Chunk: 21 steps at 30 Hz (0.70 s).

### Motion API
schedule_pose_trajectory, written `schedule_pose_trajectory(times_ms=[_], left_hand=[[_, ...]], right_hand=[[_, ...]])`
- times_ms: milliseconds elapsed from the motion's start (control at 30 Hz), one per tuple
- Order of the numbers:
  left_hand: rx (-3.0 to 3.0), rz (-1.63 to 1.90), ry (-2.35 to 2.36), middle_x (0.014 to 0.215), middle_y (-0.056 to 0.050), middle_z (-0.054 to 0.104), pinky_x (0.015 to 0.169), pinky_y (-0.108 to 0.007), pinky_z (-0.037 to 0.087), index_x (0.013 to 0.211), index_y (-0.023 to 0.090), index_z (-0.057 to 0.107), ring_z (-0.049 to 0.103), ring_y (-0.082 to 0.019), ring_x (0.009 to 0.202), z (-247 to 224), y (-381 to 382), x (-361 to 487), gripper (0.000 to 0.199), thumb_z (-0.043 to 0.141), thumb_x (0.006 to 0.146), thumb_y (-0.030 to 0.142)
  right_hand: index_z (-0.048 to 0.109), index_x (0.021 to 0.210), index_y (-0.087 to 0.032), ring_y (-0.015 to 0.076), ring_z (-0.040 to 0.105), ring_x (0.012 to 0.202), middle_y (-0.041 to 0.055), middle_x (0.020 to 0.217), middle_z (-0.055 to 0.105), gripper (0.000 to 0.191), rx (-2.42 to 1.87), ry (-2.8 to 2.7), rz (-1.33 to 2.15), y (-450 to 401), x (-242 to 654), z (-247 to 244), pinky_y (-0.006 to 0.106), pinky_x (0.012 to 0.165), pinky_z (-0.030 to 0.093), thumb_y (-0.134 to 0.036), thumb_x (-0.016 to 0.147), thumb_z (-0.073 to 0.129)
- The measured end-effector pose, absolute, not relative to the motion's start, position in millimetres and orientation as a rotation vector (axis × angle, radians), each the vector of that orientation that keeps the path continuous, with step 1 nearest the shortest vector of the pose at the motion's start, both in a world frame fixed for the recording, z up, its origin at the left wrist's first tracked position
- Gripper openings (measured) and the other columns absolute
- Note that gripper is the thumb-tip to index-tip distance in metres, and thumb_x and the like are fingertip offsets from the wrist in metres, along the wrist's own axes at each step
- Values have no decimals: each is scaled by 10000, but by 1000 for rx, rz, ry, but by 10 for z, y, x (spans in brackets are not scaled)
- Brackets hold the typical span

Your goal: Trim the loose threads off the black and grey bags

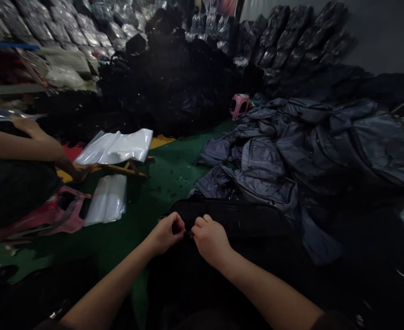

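My left hand (167,233) and my right hand (210,240) meet over a black padded garment (229,217) lying across my lap. Both sets of fingers pinch its edge near a small dark part (189,234), possibly a zip pull; the fingers hide most of it. To the left, a co-worker's hand (24,124) rests on a clear plastic sheet (5,114), and that person's other hand (80,173) is low beside a wooden rack (129,168).
Folded clear plastic bags (114,146) lie on the rack, and more (107,199) lie on the green floor (167,176). A heap of navy jackets (273,160) fills the right. Black bundles (167,82), a pink stool (239,105) and bagged stacks stand behind.
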<state>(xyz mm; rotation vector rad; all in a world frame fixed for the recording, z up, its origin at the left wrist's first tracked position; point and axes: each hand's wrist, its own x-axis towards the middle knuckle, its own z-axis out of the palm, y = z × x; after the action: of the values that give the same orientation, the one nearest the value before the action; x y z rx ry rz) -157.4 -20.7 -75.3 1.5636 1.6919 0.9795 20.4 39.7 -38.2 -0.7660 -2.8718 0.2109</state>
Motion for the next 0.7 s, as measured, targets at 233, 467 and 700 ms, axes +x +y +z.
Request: schedule_pose_trajectory(times_ms=[233,467,700], left_hand=[[1411,1159,1719,688,26,603,624,-245,437,672,189,515,537,-115,619,-702,-190,-1597,156,657,651,248],[636,1729,2217,1164,-96,522,972,-408,357,1121,172,475,469,-232,1140,-927,-346,-2422,434,561,735,349],[476,1557,1873,1027,-82,659,909,-380,440,980,176,637,588,-234,1007,-1221,-539,-2293,397,671,647,389]], right_hand=[[576,753,-177,209,470,827,42,836,553,80,-754,-2795,193,322,162,-579,305,638,397,-137,822,581],[578,1026,-175,222,478,870,66,949,549,177,-801,-2510,460,180,296,-749,338,747,445,-174,849,571],[577,1044,-184,233,498,891,72,975,550,192,-784,-2420,535,195,324,-853,368,784,458,-194,852,577]])
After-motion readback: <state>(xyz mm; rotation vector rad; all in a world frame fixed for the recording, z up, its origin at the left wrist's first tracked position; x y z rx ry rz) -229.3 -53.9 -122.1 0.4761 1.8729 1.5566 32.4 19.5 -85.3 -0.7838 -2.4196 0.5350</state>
